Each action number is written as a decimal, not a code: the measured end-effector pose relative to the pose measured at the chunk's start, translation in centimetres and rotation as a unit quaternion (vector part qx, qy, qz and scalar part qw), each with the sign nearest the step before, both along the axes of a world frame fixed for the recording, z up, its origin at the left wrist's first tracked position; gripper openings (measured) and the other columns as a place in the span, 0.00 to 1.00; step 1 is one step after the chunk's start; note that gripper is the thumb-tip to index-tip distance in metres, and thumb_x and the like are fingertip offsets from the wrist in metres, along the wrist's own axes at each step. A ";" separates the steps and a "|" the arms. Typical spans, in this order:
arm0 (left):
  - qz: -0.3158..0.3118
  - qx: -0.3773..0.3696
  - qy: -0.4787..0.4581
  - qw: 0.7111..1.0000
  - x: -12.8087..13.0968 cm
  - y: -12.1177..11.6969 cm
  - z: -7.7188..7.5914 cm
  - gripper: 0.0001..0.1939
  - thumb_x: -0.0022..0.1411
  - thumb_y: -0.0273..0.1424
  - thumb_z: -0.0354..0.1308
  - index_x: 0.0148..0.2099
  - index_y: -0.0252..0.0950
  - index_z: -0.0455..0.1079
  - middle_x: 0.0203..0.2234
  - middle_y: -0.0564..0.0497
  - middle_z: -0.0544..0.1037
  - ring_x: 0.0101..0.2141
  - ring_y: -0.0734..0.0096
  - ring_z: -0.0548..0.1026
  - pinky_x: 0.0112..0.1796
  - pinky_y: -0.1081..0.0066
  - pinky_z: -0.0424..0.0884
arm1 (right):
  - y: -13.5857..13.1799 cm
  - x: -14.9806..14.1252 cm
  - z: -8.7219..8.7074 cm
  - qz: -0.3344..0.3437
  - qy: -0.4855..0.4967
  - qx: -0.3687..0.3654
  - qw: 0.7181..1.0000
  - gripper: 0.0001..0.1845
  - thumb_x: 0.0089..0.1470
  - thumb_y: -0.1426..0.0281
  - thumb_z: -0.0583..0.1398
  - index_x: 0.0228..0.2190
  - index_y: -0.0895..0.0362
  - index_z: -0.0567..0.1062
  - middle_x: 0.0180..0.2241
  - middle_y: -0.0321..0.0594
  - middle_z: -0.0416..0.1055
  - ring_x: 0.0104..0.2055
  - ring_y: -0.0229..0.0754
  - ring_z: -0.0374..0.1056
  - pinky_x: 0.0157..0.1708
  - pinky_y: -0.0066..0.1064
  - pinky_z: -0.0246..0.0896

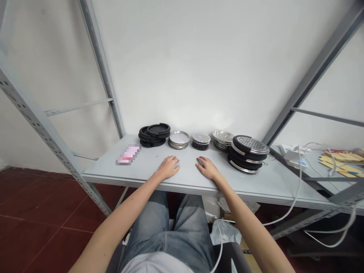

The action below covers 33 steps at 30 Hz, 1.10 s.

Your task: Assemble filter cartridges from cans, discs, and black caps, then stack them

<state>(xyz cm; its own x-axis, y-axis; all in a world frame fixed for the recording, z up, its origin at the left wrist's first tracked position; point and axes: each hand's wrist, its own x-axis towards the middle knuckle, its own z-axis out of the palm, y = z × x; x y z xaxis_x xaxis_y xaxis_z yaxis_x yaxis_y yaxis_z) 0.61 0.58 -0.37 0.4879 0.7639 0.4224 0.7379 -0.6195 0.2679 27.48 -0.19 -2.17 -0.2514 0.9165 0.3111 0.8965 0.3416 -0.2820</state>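
Observation:
My left hand (pixel 168 167) rests palm down on the grey tabletop (pixel 187 175), fingers loosely bent and nothing in them. Opposite it, my right hand (pixel 208 168) lies the same way, also without an object. Beyond the hands, along the wall, stand a stack of black round rimmed pieces (pixel 155 131), a stack of silver metal rings (pixel 179 141), some small perforated metal discs (pixel 201 138) and larger perforated metal dishes (pixel 222 137). Nearest to my right hand on the right is a tall pile of black rings with perforated metal plates (pixel 248 153). Neither hand touches any stack.
A blurred pink flat object (pixel 128 154) lies on the left of the table. Metal rack posts (pixel 99 57) rise at both sides. A white cable (pixel 297 189) hangs over the right edge; yellowish flat pieces (pixel 339 161) lie on the neighbouring shelf. Plastic bags (pixel 226 231) are below.

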 end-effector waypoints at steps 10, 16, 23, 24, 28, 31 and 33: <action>0.012 -0.065 -0.022 0.998 2.2 1.9 -0.6 0.22 0.64 0.39 0.53 0.56 0.33 0.69 0.59 0.36 0.67 0.61 0.52 0.63 0.60 0.54 0.56 | -0.7 -0.5 0.8 -0.005 -0.011 -0.011 1.000 0.26 0.62 0.59 0.50 0.55 0.59 0.69 0.59 0.52 0.63 0.62 0.52 0.58 0.61 0.43 0.52; 0.010 -0.058 -0.011 0.998 2.1 1.4 -0.8 0.23 0.68 0.40 0.47 0.56 0.32 0.69 0.59 0.36 0.67 0.61 0.53 0.62 0.61 0.54 0.54 | -0.8 -0.6 1.2 -0.003 -0.020 -0.018 1.000 0.27 0.62 0.59 0.50 0.57 0.60 0.68 0.60 0.52 0.62 0.63 0.52 0.57 0.62 0.43 0.51; 0.020 -0.060 -0.027 0.998 2.1 1.6 -1.1 0.22 0.68 0.40 0.47 0.56 0.32 0.70 0.59 0.36 0.67 0.61 0.54 0.62 0.61 0.56 0.54 | -0.7 -0.5 1.0 -0.004 -0.034 -0.019 0.999 0.27 0.63 0.60 0.49 0.57 0.61 0.68 0.60 0.52 0.62 0.63 0.52 0.57 0.62 0.42 0.51; 0.020 -0.061 -0.028 0.998 2.1 1.6 -1.2 0.22 0.68 0.40 0.47 0.56 0.32 0.70 0.59 0.36 0.67 0.61 0.54 0.62 0.61 0.55 0.54 | -0.7 -0.5 1.0 -0.002 -0.035 -0.019 0.999 0.27 0.63 0.60 0.48 0.57 0.61 0.67 0.60 0.52 0.62 0.64 0.52 0.56 0.62 0.42 0.50; 0.021 -0.068 -0.022 0.997 2.1 1.5 -0.9 0.22 0.68 0.40 0.47 0.56 0.33 0.70 0.60 0.37 0.66 0.61 0.53 0.62 0.61 0.54 0.54 | -0.6 -0.6 0.8 -0.014 -0.045 -0.028 0.998 0.28 0.64 0.58 0.47 0.59 0.59 0.64 0.65 0.50 0.54 0.68 0.54 0.46 0.64 0.47 0.44; 0.025 -0.077 0.014 0.997 2.0 1.3 -0.6 0.24 0.69 0.41 0.44 0.58 0.31 0.67 0.62 0.37 0.64 0.63 0.54 0.59 0.62 0.56 0.53 | -0.7 -0.8 0.9 -0.024 -0.051 -0.053 0.997 0.31 0.64 0.55 0.45 0.61 0.58 0.62 0.66 0.49 0.51 0.68 0.57 0.44 0.64 0.49 0.43; 0.033 -0.072 0.030 0.996 2.0 1.2 -0.3 0.25 0.69 0.41 0.43 0.59 0.31 0.66 0.64 0.38 0.59 0.64 0.54 0.55 0.62 0.58 0.52 | -0.8 -0.9 1.1 -0.022 -0.054 -0.066 0.996 0.32 0.64 0.54 0.44 0.62 0.59 0.60 0.66 0.51 0.52 0.68 0.56 0.46 0.63 0.48 0.43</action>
<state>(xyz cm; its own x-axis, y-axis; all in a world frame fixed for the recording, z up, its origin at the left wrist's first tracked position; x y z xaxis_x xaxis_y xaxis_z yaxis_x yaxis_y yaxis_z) 2.62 1.75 -0.70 0.4563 0.8457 0.2768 0.7930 -0.5276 0.3046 26.59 -0.96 -1.04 -0.2360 0.9584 0.1608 0.9370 0.2683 -0.2238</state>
